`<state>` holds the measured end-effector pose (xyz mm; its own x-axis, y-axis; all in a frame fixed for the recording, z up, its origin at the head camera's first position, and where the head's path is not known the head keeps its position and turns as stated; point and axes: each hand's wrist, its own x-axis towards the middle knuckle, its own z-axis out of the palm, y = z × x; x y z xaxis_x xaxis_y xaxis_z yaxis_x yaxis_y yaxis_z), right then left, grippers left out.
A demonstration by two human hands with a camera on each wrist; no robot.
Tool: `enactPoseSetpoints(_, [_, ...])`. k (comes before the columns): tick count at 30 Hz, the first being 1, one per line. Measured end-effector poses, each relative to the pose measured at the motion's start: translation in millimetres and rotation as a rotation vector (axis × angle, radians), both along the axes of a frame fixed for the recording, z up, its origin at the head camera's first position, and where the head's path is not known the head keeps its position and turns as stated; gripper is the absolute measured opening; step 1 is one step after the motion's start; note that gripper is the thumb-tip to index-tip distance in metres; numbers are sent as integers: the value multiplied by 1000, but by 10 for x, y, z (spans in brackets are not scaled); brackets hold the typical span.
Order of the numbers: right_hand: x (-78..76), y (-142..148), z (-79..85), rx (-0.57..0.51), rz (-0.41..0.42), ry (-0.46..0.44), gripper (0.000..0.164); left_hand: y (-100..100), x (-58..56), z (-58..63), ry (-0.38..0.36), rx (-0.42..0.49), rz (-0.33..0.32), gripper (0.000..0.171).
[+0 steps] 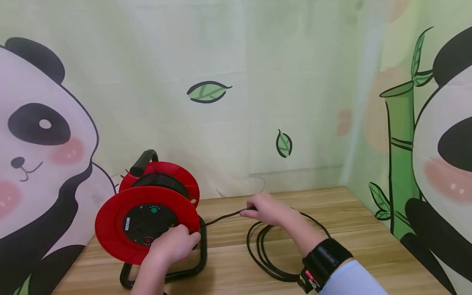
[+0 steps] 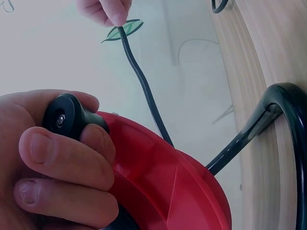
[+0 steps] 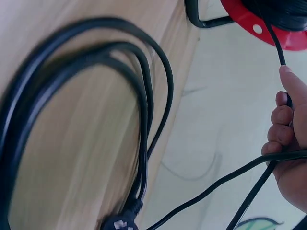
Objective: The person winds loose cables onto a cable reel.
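A red cable reel (image 1: 147, 223) with a black centre panel stands on a black tube frame at the left of the table. My left hand (image 1: 173, 243) grips the reel's black crank knob (image 2: 72, 117), its fingers curled round it in the left wrist view. From the drum a black cable (image 1: 225, 216) runs rightward to my right hand (image 1: 267, 209), whose fingers curl round it. Loose coils of the cable (image 3: 165, 96) lie on the wood below that hand. In the right wrist view a plug (image 3: 120, 221) shows by the coils, partly cut off.
The wooden table (image 1: 228, 262) ends at a pale green curtain (image 1: 236, 123) printed with pandas, bamboo and leaves. The reel's carrying handle (image 1: 144, 162) rises at its top. Its frame (image 1: 200, 254) stands on the table right of the left hand.
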<state>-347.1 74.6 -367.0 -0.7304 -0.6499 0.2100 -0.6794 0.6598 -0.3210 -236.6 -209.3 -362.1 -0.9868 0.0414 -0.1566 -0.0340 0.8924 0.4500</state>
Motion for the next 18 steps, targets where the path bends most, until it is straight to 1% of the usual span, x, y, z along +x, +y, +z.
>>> enactPoseSetpoints(5, [-55,167,43,-14,13,51,42,4,18,23,-16,12,5,41])
enactPoseSetpoints(8, [-100,267,51,-23,1,83,42,8,21,15,-24,16,5,40])
enactPoseSetpoints(11, [-143,382,55,-15,-47,122,43,2,21,2,-28,20,8,40])
enactPoseSetpoints(15, [-159,530,73,-5,-108,170,45,-14,17,12,-31,26,14,41])
enactPoseSetpoints(18, [-159,612,80,-15,-144,177,42,-22,12,24,-28,27,16,42])
